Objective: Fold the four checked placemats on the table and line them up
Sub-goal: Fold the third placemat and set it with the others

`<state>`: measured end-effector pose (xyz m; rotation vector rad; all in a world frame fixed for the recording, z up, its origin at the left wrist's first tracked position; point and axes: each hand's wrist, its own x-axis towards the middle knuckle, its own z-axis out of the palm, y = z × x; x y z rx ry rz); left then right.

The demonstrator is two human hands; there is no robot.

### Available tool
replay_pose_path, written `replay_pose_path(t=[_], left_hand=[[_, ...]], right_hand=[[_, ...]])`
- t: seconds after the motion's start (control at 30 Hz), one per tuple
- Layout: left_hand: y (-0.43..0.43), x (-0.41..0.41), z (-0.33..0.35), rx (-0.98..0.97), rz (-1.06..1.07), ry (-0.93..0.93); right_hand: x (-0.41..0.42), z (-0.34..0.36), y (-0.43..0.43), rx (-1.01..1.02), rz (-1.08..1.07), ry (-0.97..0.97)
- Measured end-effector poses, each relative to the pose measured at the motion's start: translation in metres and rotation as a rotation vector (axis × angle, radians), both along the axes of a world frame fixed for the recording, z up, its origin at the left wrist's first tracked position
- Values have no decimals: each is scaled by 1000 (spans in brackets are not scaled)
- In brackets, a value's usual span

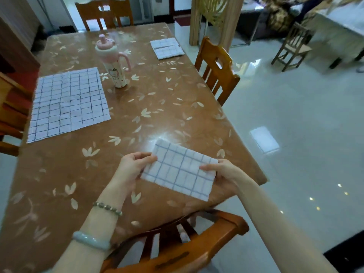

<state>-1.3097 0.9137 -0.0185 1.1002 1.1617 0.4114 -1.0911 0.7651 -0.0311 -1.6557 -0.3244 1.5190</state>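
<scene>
A folded white placemat with blue checks (180,169) is held just above the table's near right corner. My left hand (134,166) pinches its left edge and my right hand (220,172) pinches its right edge. An unfolded checked placemat (67,103) lies flat at the table's left side. Folded checked placemats (167,48) lie at the far right of the table; I cannot tell whether they are one or two.
The brown leaf-patterned table (157,95) carries a pink and white bottle (115,62) with a handle near its middle. Wooden chairs stand at the near edge (177,243), right side (216,69), far end (104,14) and left. Glossy floor lies to the right.
</scene>
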Motion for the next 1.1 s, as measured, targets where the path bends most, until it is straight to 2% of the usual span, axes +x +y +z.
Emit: replay_pose_path(t=[0.07,0.13,0.23,0.47,0.67,0.83,1.03,1.1], left_hand=[[-21,4,0,-37,38,-38],[-44,11,-1,-61,47,-59],[-78,26,-2,-76,4,-74],[-142,76,16,-56,-243,-94],[-172,143,19,-92,-343,-117],[-199,219,13,-115,-392,-127],[-229,325,14,-246,-235,-143],[-232,354,12,-196,-207,-108]], right_hand=[[-10,6,-31,34,-260,179],[-25,12,-62,57,-361,224],[-37,11,-111,67,-486,210],[-11,14,-195,96,-823,46],[46,13,-239,144,-885,-44],[128,5,-265,157,-900,-57],[256,6,-280,154,-758,-77],[293,10,-281,163,-678,-66]])
